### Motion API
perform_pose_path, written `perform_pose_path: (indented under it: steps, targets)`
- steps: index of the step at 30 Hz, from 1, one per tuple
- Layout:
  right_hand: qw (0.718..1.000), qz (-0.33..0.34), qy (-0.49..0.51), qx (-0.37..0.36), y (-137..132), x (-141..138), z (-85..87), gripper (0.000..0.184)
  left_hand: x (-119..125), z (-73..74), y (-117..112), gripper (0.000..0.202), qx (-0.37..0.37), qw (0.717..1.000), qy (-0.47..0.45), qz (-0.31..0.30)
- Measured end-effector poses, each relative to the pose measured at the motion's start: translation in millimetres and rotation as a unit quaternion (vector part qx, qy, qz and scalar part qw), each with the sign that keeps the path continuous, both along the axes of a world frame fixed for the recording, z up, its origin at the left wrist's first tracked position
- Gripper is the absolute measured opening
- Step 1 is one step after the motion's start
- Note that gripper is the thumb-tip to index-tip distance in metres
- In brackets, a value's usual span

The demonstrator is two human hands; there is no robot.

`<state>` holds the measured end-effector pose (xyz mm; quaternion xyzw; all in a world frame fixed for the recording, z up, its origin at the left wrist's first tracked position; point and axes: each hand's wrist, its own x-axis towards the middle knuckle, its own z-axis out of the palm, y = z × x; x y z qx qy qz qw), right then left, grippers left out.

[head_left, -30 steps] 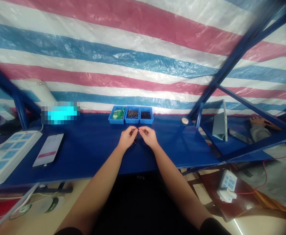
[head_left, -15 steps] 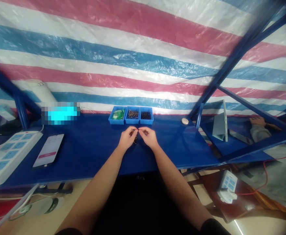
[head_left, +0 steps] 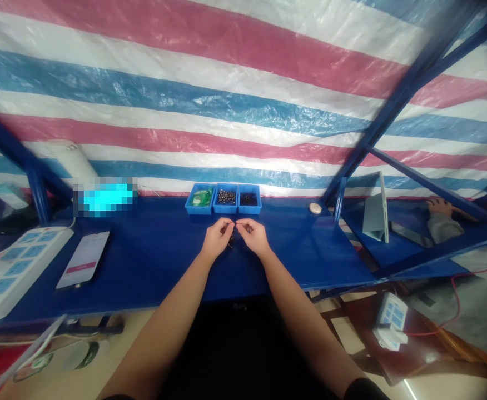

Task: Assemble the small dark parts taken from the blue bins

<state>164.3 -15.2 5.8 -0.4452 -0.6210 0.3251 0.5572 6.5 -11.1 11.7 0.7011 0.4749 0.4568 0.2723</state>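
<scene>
Small dark pieces with brassy glints (head_left: 231, 241) are showing in the gap between the two hands, just below the fingertips and nearer the left hand; the fingers are partly hiding them, and I cannot tell whether they are resting on the table or hanging from the grip. The bare left hand (head_left: 215, 239) is reaching in from the left, back of the hand up, its thumb and forefinger bending together in a pinch. The bare right hand (head_left: 254, 236) is mirroring it, fingers curling inward. The fingertips of both are nearly meeting at one spot. Whatever the pinch may be grasping is too small to make out, so I cannot tell what either grip is holding. Both forearms are slanting forward over the blue-painted flat table (head_left: 302, 253).

Just beyond the hands, three rectangular blue plastic trays are standing in a row: the left tray (head_left: 199, 210) is holding a crumpled green plastic packet (head_left: 203, 196), the middle tray (head_left: 225, 210) small shiny metallic pieces (head_left: 227, 196), the right tray (head_left: 249, 210) small black pieces (head_left: 249, 198).

Farther out, a round whitish disc (head_left: 315, 208) is lying to the right. A slim phone with a lit screen (head_left: 84, 259) is lying well to the left, beside a white multi-socket power strip (head_left: 20, 269).
</scene>
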Motion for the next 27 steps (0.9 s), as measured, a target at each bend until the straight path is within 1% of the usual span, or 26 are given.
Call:
perform_pose_path:
  steps: [6, 14, 18, 23, 27]
  targets:
    - [1.0, 0.003, -0.001, 0.004, 1.6, -1.3, -2.9, 0.026, 0.0, -0.4, 0.4, 0.032, -0.003, 1.0, 0.017, 0.011]
    - [1.0, -0.001, 0.0, 0.009, 0.6, 0.0, -0.5, 0.025, 0.0, -1.1, 0.5, 0.025, 0.001, 1.0, -0.003, -0.009]
    - [1.0, 0.0, -0.007, 0.007, -0.6, -0.2, 0.8, 0.025, 0.1, -2.2, 1.0, 0.025, 0.0, 1.0, -0.008, -0.004]
    - [1.0, -0.001, -0.01, 0.01, 0.0, -0.5, -1.1, 0.023, 0.3, -2.2, 0.9, 0.029, -0.009, 1.0, 0.003, 0.003]
    - [1.0, -0.002, -0.01, 0.013, 0.8, -0.2, -2.5, 0.023, -0.2, -1.9, 0.8, 0.026, -0.007, 1.0, -0.006, -0.006]
